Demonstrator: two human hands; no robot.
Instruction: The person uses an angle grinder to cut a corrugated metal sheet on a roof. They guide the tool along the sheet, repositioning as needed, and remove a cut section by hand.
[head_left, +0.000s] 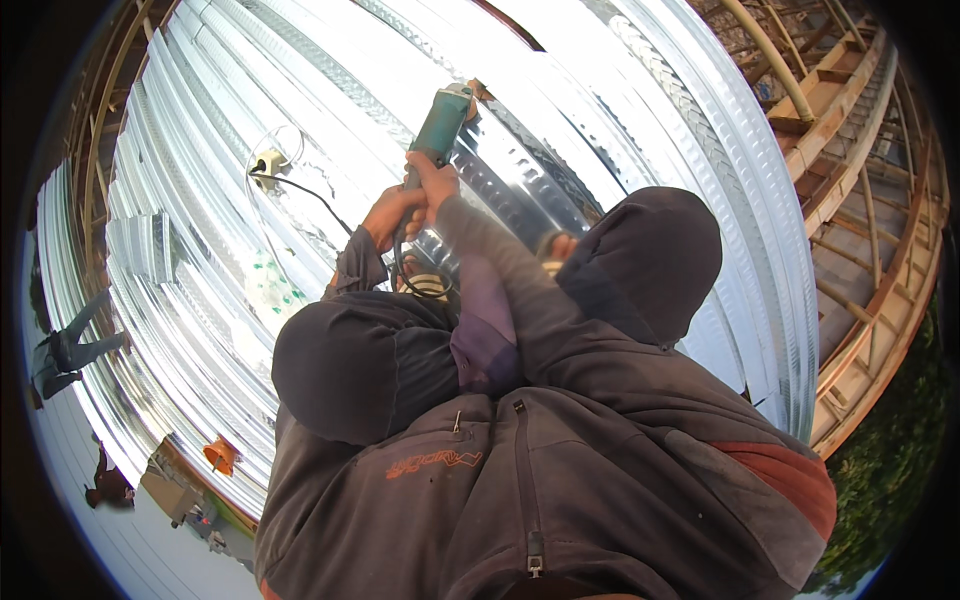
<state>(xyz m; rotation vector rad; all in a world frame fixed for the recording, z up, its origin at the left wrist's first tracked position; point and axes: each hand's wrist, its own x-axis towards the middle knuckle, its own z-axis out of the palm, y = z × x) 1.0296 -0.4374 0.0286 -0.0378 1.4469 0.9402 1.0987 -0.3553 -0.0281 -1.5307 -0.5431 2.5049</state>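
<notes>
A green angle grinder (441, 125) points away from me over ribbed silver metal decking (340, 70). My right hand (436, 182) is closed around the rear of its body. Lower down, my left hand (393, 214) is wrapped round the tail end of the same tool, close beside the right. The grinder's head is at a narrow dark gap in the sheets; a brownish piece beside it is hard to make out. A black cord (312, 192) runs past my left hand to a pale plug connector (267, 165) on the decking. My knees are bent on both sides of my arms.
Wooden formwork (845, 130) borders the decking at right. A clear plastic bag (270, 287) and a loose metal offcut (145, 247) lie at left. An orange bucket-like object (219, 455) is at lower left. One person (70, 350) stands at far left, another (110, 487) below.
</notes>
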